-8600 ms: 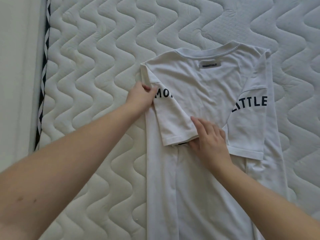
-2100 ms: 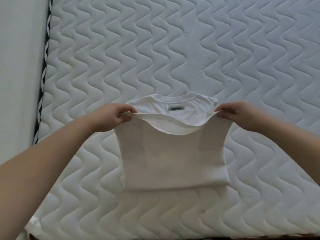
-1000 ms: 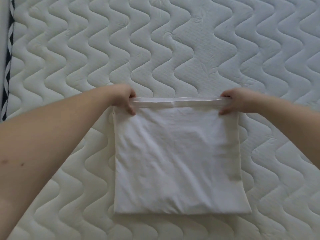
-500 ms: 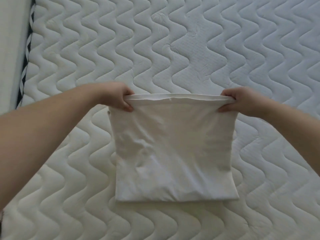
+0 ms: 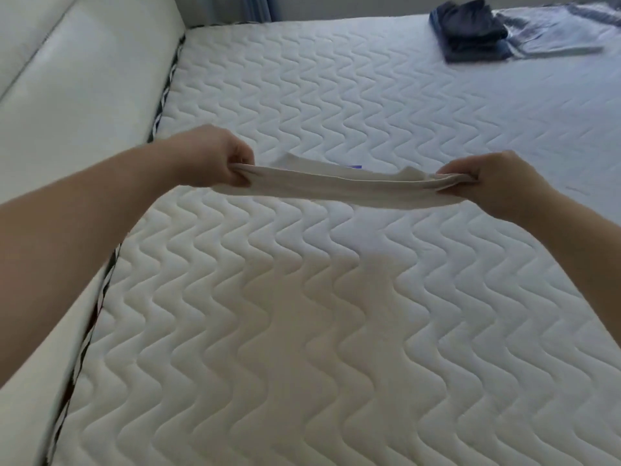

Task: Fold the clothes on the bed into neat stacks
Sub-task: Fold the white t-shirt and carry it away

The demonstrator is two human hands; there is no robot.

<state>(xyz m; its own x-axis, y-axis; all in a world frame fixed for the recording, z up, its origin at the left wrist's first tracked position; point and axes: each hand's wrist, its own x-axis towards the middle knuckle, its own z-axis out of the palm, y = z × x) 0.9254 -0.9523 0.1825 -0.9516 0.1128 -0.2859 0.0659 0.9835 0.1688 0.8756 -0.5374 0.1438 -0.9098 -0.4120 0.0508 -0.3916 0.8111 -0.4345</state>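
Note:
The folded white T-shirt (image 5: 339,186) hangs in the air above the quilted mattress (image 5: 302,314), seen almost edge-on as a flat strip. My left hand (image 5: 218,159) grips its left end and my right hand (image 5: 487,178) grips its right end, both fists closed on the cloth. At the far right of the bed lies a folded dark blue garment (image 5: 470,31), with a pale grey-and-blue striped garment (image 5: 554,31) spread beside it.
A cream padded bed frame (image 5: 77,95) runs along the left side, with a black-and-white trim strip (image 5: 164,92) at the mattress edge. Bare quilted mattress stretches between my hands and the far garments.
The folded T-shirt has been lifted off the mattress and now hangs level between both hands. My view has tilted up, bringing the far end of the bed and the dark garments into sight.

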